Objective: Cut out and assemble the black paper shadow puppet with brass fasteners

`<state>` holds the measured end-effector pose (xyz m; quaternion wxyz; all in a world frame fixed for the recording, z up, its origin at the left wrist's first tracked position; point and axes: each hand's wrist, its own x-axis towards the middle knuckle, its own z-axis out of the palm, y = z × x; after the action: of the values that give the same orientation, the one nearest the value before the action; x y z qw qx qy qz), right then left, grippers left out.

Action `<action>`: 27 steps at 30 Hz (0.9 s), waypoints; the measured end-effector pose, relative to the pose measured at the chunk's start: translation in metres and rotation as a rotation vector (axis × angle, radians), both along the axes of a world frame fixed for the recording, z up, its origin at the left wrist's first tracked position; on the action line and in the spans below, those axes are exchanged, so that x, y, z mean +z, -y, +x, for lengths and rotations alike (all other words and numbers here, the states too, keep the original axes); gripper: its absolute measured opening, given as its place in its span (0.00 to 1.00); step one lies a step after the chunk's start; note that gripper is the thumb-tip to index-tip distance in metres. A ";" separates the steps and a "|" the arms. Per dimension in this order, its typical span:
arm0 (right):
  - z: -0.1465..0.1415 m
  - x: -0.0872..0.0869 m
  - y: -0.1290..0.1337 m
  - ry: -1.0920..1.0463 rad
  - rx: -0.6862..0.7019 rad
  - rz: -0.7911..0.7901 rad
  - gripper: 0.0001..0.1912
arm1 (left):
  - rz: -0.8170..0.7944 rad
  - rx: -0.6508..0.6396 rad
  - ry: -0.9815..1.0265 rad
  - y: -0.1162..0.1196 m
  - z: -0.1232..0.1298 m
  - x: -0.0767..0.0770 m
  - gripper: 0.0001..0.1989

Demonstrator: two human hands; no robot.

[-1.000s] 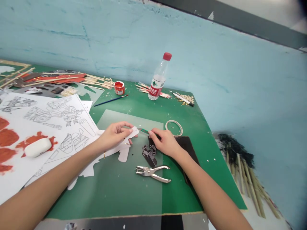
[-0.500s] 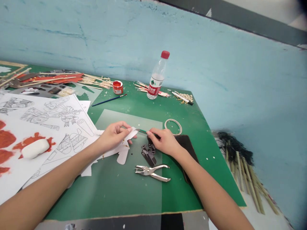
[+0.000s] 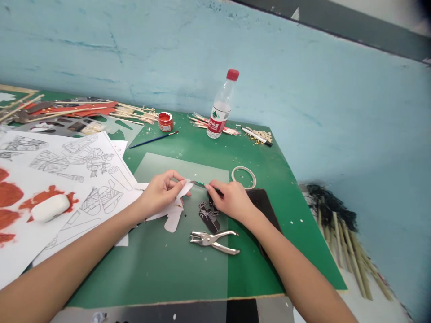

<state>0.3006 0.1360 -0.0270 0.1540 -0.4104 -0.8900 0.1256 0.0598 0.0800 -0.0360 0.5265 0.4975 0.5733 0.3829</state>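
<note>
In the head view, my left hand (image 3: 164, 190) pinches a white paper cutout (image 3: 185, 190) between thumb and fingers. My right hand (image 3: 232, 197) grips a slim green tool with a thin grey tip (image 3: 199, 183). Its tip touches or nearly touches the cutout's edge; whether it is a blade cannot be made out. More of the white cutout (image 3: 173, 220) hangs below my left hand, with small brass-coloured fasteners on it. Dark patterned cutouts (image 3: 209, 217) lie under my right hand. A metal hole punch (image 3: 213, 241) rests nearer me on the translucent sheet (image 3: 161, 273).
Printed paper sheets (image 3: 84, 197) and a white case (image 3: 50, 207) lie left. Behind are a red paint jar (image 3: 165, 122), a paintbrush (image 3: 153, 140) and a water bottle (image 3: 220, 107). A tape roll (image 3: 244, 177) and a dark phone-like slab (image 3: 264, 204) sit right.
Both hands keep nearly the same pose and hold the same things. The left fingers and the white cutout have shifted very slightly; the view has moved a little.
</note>
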 end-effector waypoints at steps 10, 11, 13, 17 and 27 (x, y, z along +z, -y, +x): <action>0.000 0.001 -0.001 -0.107 0.027 -0.113 0.20 | 0.005 -0.009 -0.015 -0.001 -0.001 -0.002 0.19; 0.001 0.002 -0.002 -0.123 0.031 -0.138 0.21 | 0.006 -0.011 -0.009 -0.001 -0.001 -0.002 0.19; 0.002 0.003 -0.003 -0.156 0.049 -0.194 0.21 | 0.005 -0.017 -0.003 -0.002 -0.001 -0.002 0.19; 0.004 0.005 -0.006 -0.168 0.087 -0.264 0.21 | -0.008 -0.033 -0.007 -0.001 -0.001 -0.001 0.18; 0.002 -0.001 -0.003 -0.092 0.027 -0.125 0.21 | -0.009 -0.023 0.010 -0.001 -0.002 0.001 0.20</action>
<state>0.3023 0.1394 -0.0276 0.1671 -0.4010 -0.8778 0.2018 0.0580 0.0815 -0.0350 0.5359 0.4998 0.5668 0.3765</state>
